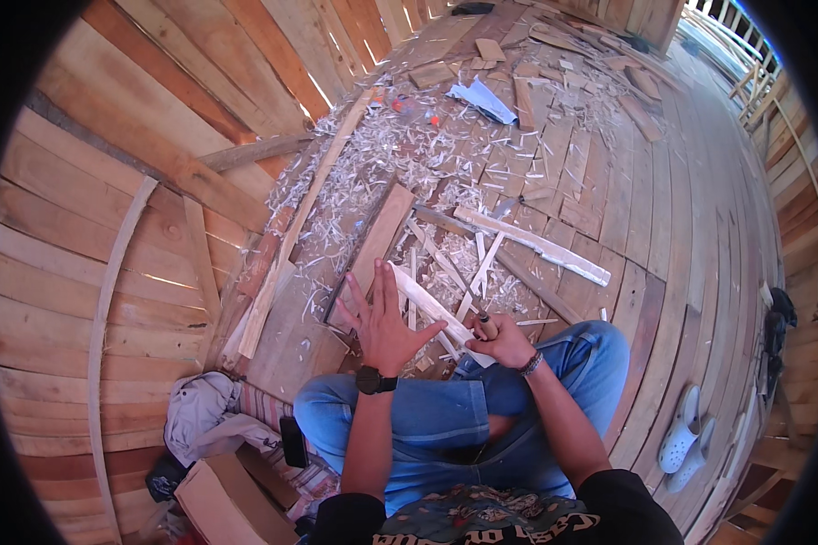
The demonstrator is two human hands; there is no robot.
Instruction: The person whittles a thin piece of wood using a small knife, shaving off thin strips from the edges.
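My left hand (384,329) is held up with its fingers spread and nothing in its grasp. Beside its thumb a pale, whittled wooden strip (424,299) slants down toward my lap. My right hand (506,345) is closed around the brown handle of a slim tool (487,325), which looks like a knife; its blade is hard to make out. The strip's lower end lies right by that hand, and I cannot tell if the fingers touch it. A flat reddish board (384,227) lies beyond my left hand.
Curly wood shavings (336,200) cover the floor ahead. A rough-edged pale plank (536,245) and another knife-like tool (521,199) lie farther off, with a blue cloth or paper piece (483,100) beyond. A cardboard box (232,500), phone (294,442) and white clogs (679,440) flank me.
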